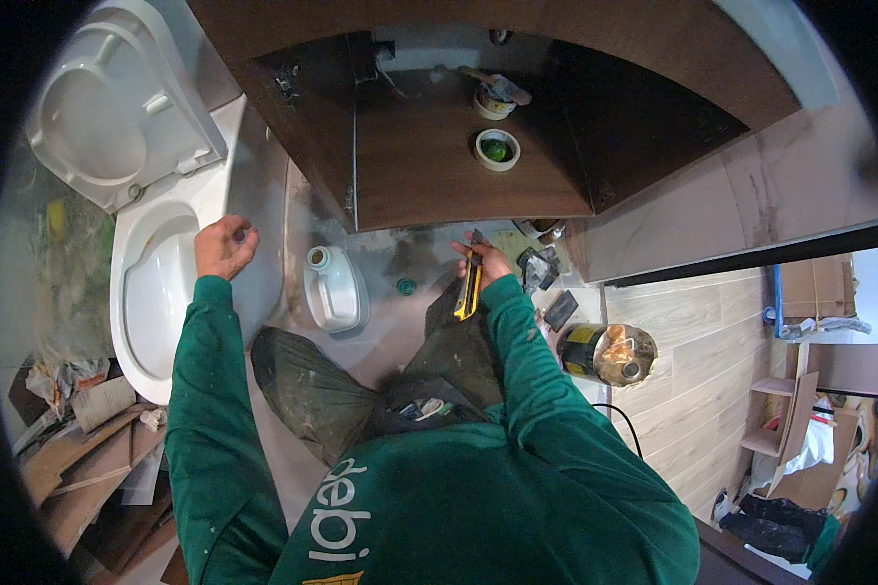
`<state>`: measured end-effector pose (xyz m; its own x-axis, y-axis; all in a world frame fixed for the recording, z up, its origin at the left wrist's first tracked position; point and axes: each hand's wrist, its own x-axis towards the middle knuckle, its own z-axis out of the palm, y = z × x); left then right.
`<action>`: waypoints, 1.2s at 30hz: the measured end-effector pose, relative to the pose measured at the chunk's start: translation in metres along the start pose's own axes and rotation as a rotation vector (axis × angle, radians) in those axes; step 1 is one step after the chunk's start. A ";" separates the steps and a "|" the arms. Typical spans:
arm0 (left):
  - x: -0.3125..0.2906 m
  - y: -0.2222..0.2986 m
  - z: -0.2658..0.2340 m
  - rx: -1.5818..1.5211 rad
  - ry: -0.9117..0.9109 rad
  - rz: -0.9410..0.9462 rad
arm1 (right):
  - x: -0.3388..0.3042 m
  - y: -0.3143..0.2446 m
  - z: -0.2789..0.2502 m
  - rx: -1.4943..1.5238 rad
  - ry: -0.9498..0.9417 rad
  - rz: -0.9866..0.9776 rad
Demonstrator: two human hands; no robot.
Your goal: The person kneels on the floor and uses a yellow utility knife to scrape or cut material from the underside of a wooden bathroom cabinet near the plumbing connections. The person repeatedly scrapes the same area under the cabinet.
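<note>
My right hand (pixel 495 264) holds a yellow and black utility knife (pixel 468 287), its body slanting down from the fingers over my thigh. A small dark thing shows at the fingertips. By the inner rim of the white toilet bowl (pixel 125 283), my left hand (pixel 226 247) is closed with fingers curled together; what they hold, if anything, cannot be made out. Between my hands stands a white plastic jug (pixel 336 289) with its mouth uncovered. A green cap (pixel 406 287) lies on the floor beside it.
Ahead is an open brown cabinet (pixel 410 175) holding a tape roll (pixel 498 150) with something green inside and a small tub (pixel 496 102) with a tool across it. A stained bucket (pixel 610 354) stands at right. Wood scraps (pixel 93 439) lie at lower left.
</note>
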<state>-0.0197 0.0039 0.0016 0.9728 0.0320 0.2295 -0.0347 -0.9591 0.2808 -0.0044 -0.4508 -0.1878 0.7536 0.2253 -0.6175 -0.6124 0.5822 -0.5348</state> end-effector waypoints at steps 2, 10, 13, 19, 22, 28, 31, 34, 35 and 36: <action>0.000 0.001 0.001 0.017 -0.004 -0.014 | -0.004 0.002 -0.005 0.069 0.006 -0.021; -0.001 -0.002 0.001 0.021 0.029 0.073 | 0.006 0.004 0.001 0.541 0.133 -0.237; 0.000 -0.005 0.002 -0.020 0.030 0.070 | 0.012 0.001 0.007 0.647 0.171 -0.257; -0.001 -0.011 0.004 -0.085 0.038 0.085 | 0.015 -0.001 0.012 0.586 0.244 -0.272; -0.001 -0.011 0.004 -0.096 0.039 0.054 | 0.020 -0.002 0.013 0.582 0.241 -0.288; -0.001 -0.005 0.000 -0.085 0.044 0.032 | 0.023 0.007 0.006 0.615 0.234 -0.275; -0.001 -0.003 0.000 -0.068 0.016 0.024 | 0.028 0.010 0.012 0.621 0.270 -0.281; 0.001 -0.003 0.002 -0.009 0.019 0.040 | 0.030 0.013 0.024 0.603 0.284 -0.274; 0.001 -0.003 0.002 0.014 0.016 0.040 | 0.029 0.013 0.026 0.609 0.289 -0.264; 0.002 -0.003 0.002 -0.001 0.022 0.052 | 0.027 0.013 0.026 0.591 0.270 -0.275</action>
<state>-0.0175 0.0067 -0.0011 0.9645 -0.0117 0.2638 -0.0852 -0.9595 0.2687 0.0144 -0.4162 -0.1966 0.7300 -0.1476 -0.6673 -0.1185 0.9343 -0.3362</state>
